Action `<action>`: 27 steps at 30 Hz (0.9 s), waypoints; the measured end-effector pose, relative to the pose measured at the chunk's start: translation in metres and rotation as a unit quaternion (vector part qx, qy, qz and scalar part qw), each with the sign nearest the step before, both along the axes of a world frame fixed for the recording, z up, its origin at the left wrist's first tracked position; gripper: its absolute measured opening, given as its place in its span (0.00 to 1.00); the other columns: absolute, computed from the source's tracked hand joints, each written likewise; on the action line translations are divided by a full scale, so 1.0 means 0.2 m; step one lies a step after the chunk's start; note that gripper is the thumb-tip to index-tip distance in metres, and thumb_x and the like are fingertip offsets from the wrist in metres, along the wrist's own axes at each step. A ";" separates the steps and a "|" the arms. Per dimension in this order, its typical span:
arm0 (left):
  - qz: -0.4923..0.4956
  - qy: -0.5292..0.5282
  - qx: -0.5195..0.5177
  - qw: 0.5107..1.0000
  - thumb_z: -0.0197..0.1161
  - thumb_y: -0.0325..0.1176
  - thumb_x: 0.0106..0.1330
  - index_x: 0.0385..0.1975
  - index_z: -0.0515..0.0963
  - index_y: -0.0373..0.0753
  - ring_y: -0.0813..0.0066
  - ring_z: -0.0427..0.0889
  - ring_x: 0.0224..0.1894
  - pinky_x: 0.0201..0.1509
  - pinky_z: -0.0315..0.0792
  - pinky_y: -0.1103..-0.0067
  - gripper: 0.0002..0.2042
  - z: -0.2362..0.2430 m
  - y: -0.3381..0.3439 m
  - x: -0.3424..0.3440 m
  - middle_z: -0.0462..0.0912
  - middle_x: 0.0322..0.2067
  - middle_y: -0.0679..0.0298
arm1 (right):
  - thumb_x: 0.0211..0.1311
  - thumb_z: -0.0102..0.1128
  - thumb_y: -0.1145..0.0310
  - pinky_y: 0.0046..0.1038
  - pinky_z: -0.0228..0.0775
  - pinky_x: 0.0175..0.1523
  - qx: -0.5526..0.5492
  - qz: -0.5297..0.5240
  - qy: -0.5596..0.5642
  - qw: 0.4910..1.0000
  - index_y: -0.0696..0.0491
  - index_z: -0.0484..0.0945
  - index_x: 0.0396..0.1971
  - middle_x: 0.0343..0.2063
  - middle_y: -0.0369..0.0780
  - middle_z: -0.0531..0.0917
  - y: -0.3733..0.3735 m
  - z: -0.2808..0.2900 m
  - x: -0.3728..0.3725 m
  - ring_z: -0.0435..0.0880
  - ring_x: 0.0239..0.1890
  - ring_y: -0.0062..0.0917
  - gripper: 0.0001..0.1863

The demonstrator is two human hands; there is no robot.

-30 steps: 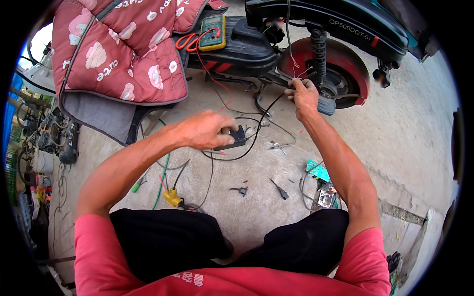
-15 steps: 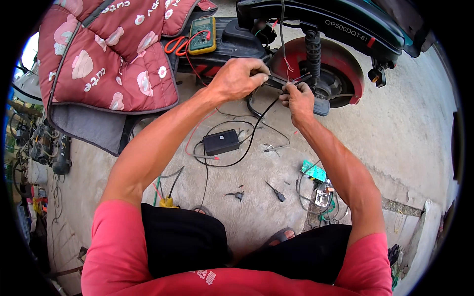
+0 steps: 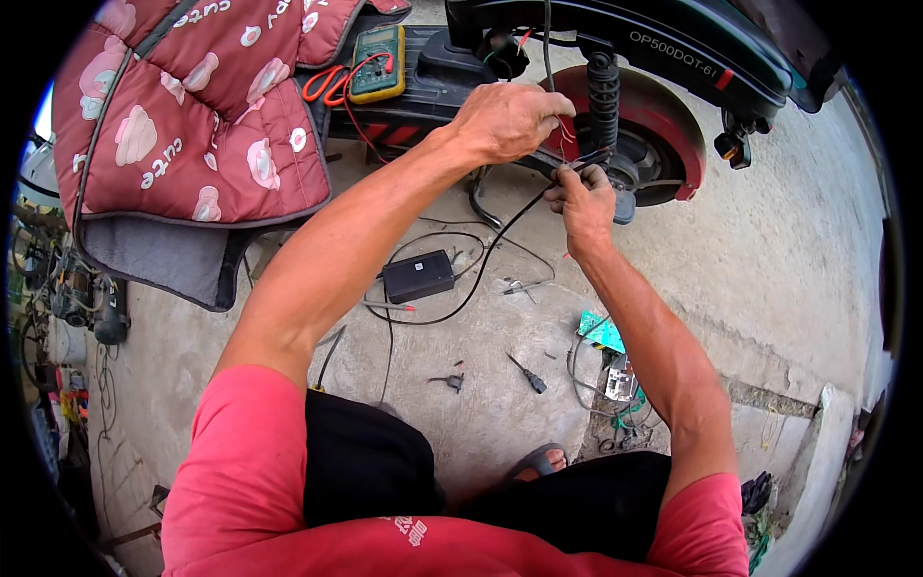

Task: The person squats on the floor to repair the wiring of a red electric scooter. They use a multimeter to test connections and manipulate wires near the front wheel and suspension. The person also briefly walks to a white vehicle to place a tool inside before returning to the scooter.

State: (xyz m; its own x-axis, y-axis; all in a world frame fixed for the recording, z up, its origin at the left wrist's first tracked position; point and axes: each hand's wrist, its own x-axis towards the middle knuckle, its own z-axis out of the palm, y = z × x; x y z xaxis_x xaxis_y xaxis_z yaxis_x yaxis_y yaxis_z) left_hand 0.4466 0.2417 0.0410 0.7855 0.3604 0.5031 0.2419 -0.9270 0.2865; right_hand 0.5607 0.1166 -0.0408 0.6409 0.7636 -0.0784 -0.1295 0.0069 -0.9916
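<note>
My left hand (image 3: 505,120) is closed at the dark cable (image 3: 546,43) hanging from the scooter's underside, beside thin red wires (image 3: 567,130); what exactly its fingertips pinch is unclear. Just below, my right hand (image 3: 586,202) grips the end of a black cable (image 3: 524,212) with thin bare-ended wires. Both hands are in front of the scooter's red-rimmed rear wheel (image 3: 678,144) and black shock absorber (image 3: 603,101). A green-and-yellow multimeter (image 3: 375,82) with red leads rests on the footboard (image 3: 433,67). A black power adapter (image 3: 418,279) lies on the concrete below.
A pink quilted cover (image 3: 183,125) drapes over the scooter's left. On the concrete floor (image 3: 750,279) lie plugs (image 3: 536,381), several tangled cables, a green circuit board (image 3: 601,331) and an opened metal-cased part (image 3: 621,383). Machinery (image 3: 91,298) stands at the far left.
My left hand has risen from beside the adapter to the hanging cable, above my right hand. My right hand stays on the cable, slightly lower than at first. The view has shifted a little.
</note>
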 end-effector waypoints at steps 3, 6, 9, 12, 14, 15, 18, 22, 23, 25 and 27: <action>0.012 0.055 -0.010 0.998 0.55 0.34 0.62 0.41 0.81 0.45 0.58 0.82 0.40 0.43 0.75 0.68 0.11 0.01 0.00 0.03 0.84 0.35 0.58 | 0.59 0.60 0.68 0.18 0.69 0.23 0.006 0.001 -0.001 1.000 0.58 0.72 0.31 0.19 0.38 0.79 -0.01 0.00 0.00 0.80 0.19 0.19 0.09; 0.016 0.056 -0.009 0.998 0.56 0.35 0.61 0.41 0.81 0.46 0.57 0.82 0.38 0.42 0.75 0.68 0.11 -0.01 0.02 0.05 0.84 0.33 0.58 | 0.59 0.60 0.68 0.18 0.69 0.23 0.015 0.004 0.001 1.000 0.57 0.72 0.31 0.20 0.38 0.80 -0.02 0.00 0.01 0.79 0.19 0.18 0.09; 0.007 0.032 -0.063 0.997 0.57 0.35 0.62 0.40 0.81 0.43 0.63 0.83 0.34 0.40 0.75 0.71 0.10 -0.01 0.02 0.04 0.84 0.30 0.58 | 0.60 0.60 0.67 0.18 0.68 0.23 0.026 0.008 0.002 1.000 0.57 0.72 0.31 0.22 0.37 0.80 -0.02 0.00 0.02 0.80 0.20 0.18 0.09; -0.003 -0.034 -0.195 0.980 0.58 0.33 0.62 0.39 0.80 0.38 0.73 0.83 0.30 0.36 0.75 0.76 0.09 0.00 -0.01 0.04 0.83 0.27 0.60 | 0.61 0.59 0.65 0.17 0.66 0.24 0.037 0.010 0.020 0.999 0.55 0.72 0.31 0.24 0.36 0.81 -0.03 0.01 0.04 0.79 0.21 0.17 0.09; 0.002 -0.042 -0.278 0.960 0.57 0.32 0.64 0.39 0.79 0.35 0.77 0.81 0.28 0.35 0.74 0.79 0.10 0.01 -0.02 0.05 0.83 0.27 0.61 | 0.63 0.57 0.63 0.16 0.64 0.23 0.046 0.010 0.053 0.997 0.55 0.73 0.31 0.25 0.36 0.81 -0.03 0.02 0.06 0.79 0.21 0.16 0.10; 0.005 -0.048 -0.318 0.947 0.57 0.32 0.64 0.40 0.79 0.34 0.80 0.80 0.27 0.34 0.74 0.80 0.10 0.02 -0.03 0.05 0.82 0.27 0.62 | 0.63 0.57 0.62 0.16 0.62 0.23 0.054 0.010 0.075 0.996 0.54 0.73 0.31 0.25 0.36 0.81 -0.04 0.04 0.07 0.78 0.22 0.15 0.11; -0.005 -0.113 -0.422 0.900 0.56 0.32 0.66 0.42 0.77 0.32 0.79 0.80 0.27 0.33 0.74 0.81 0.11 0.00 -0.05 0.04 0.82 0.28 0.62 | 0.64 0.55 0.60 0.17 0.59 0.23 0.054 0.004 0.085 0.995 0.54 0.74 0.31 0.26 0.35 0.82 -0.04 0.07 0.06 0.73 0.21 0.13 0.11; -0.059 -0.179 -0.530 0.827 0.53 0.33 0.69 0.44 0.74 0.33 0.78 0.81 0.27 0.34 0.74 0.81 0.11 -0.03 -0.04 0.03 0.83 0.30 0.60 | 0.63 0.57 0.61 0.15 0.57 0.23 0.041 0.008 0.017 0.999 0.53 0.78 0.31 0.23 0.32 0.80 -0.01 0.05 0.07 0.70 0.20 0.11 0.10; -0.064 -0.186 -0.532 0.824 0.53 0.32 0.69 0.44 0.74 0.33 0.77 0.82 0.28 0.34 0.74 0.81 0.10 -0.04 -0.04 0.04 0.83 0.31 0.60 | 0.63 0.58 0.61 0.15 0.56 0.23 0.034 0.013 0.002 0.999 0.53 0.78 0.31 0.23 0.32 0.80 0.00 0.04 0.11 0.69 0.20 0.11 0.10; -0.074 -0.193 -0.515 0.832 0.53 0.31 0.68 0.44 0.75 0.32 0.75 0.82 0.27 0.33 0.74 0.80 0.11 -0.04 -0.04 0.05 0.83 0.30 0.58 | 0.63 0.59 0.61 0.15 0.55 0.23 0.037 0.026 0.008 0.999 0.53 0.79 0.33 0.23 0.31 0.79 0.00 0.04 0.16 0.68 0.20 0.10 0.10; -0.075 -0.185 -0.497 0.845 0.55 0.31 0.66 0.46 0.74 0.33 0.74 0.82 0.27 0.34 0.74 0.79 0.13 -0.07 -0.05 -0.01 0.83 0.30 0.57 | 0.62 0.61 0.64 0.15 0.56 0.23 0.080 0.030 0.063 0.994 0.56 0.77 0.37 0.26 0.33 0.80 0.00 0.08 0.12 0.68 0.20 0.10 0.10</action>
